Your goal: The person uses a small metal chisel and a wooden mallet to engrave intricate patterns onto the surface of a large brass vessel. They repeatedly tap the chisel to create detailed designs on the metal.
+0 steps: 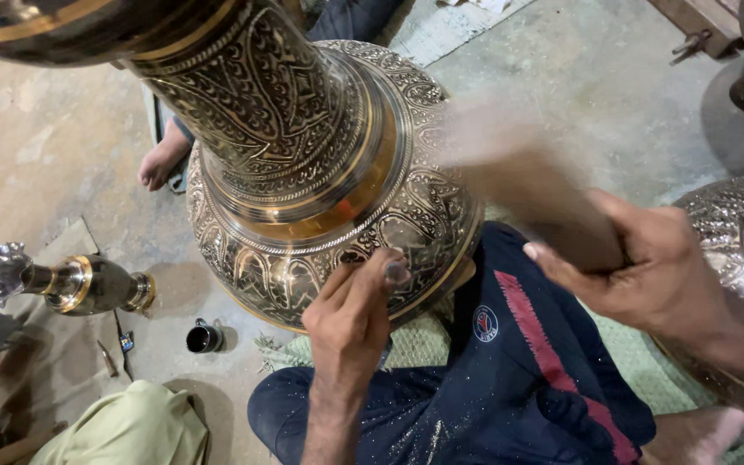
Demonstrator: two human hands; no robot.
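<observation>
Your left hand (350, 323) presses a thin metal chisel (395, 273) against the lower belly of the large engraved brass vase (320, 172), fingers clenched around the tool so that only its blunt head shows above your thumb. The vase lies tilted across your lap, its flared neck running up and away toward the top left corner of the view, its rounded body resting over a green woven mat (415, 340) and your dark blue trousers (510, 379), which are dusted with fine metal flecks.

To the right of the vase, your right hand (647, 263) grips a wooden mallet (531, 194), fingers wrapped tight on its handle; the head is a blur, raised just beside the vase's shoulder.

Left of the vase, on the concrete floor (62, 146), lies a smaller brass piece (79, 284) with a silver claw-shaped end, and nearer the vase's base stands a small dark cup (203, 337). Behind the vase's neck another person's bare foot (164, 159) rests on the floor. At the far right of the vase sits a second engraved vessel (738, 237), silver in tone, partly cut off by the frame. A pale green cloth (131, 426) lies at the bottom left, below the cup.
</observation>
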